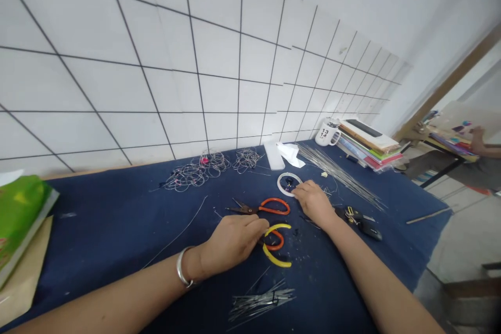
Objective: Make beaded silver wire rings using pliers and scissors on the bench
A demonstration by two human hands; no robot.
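On blue cloth (117,214), yellow-handled pliers (271,257) crosswise, handles rightward, left hand (237,240) curled, right hand (314,202) at dish (279,184) (fingers' grip unclear)

Pliers (278,226), scissors (256,210) and wires (262,300) suggest a workshop.

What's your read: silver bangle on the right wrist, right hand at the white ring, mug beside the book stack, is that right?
Not quite: the head view shows the silver bangle on the left wrist, not the right. The right hand is at the white ring, and the mug stands beside the book stack.
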